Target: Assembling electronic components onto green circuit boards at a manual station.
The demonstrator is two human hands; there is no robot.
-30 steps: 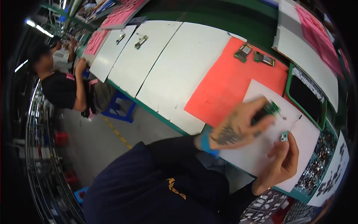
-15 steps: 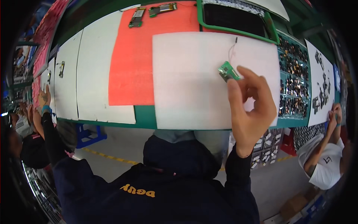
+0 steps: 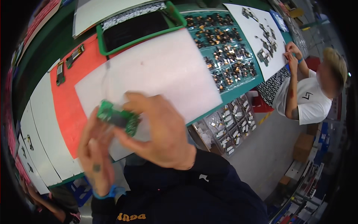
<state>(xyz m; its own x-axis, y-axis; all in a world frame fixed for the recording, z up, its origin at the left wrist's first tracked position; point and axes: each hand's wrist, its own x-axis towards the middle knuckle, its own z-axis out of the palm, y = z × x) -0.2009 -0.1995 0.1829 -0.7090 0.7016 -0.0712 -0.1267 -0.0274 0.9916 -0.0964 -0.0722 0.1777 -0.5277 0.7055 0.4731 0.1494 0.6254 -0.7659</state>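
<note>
A green circuit board (image 3: pixel 118 118) with a dark grey middle is held over the near left part of a white foam sheet (image 3: pixel 167 71). My right hand (image 3: pixel 160 130) pinches it between thumb and fingers from the right. From the left, my left hand (image 3: pixel 97 149), with a blue band at the wrist, closes on the board's left end. Motion blurs both hands and the board, and the fingers hide part of its edges. A thin wire shows faintly above the board.
An orange sheet (image 3: pixel 69 108) bears two boards with batteries. Beyond the foam stands a green tray (image 3: pixel 181 21) holding a dark panel. Clear trays of small parts (image 3: pixel 223 44) lie to the right. A person (image 3: pixel 313 89) works at a white sheet (image 3: pixel 257 22) there.
The view has swung to the right. My left hand has come from the far left to the circuit board. My right hand has brought the board left and nearer to me.
</note>
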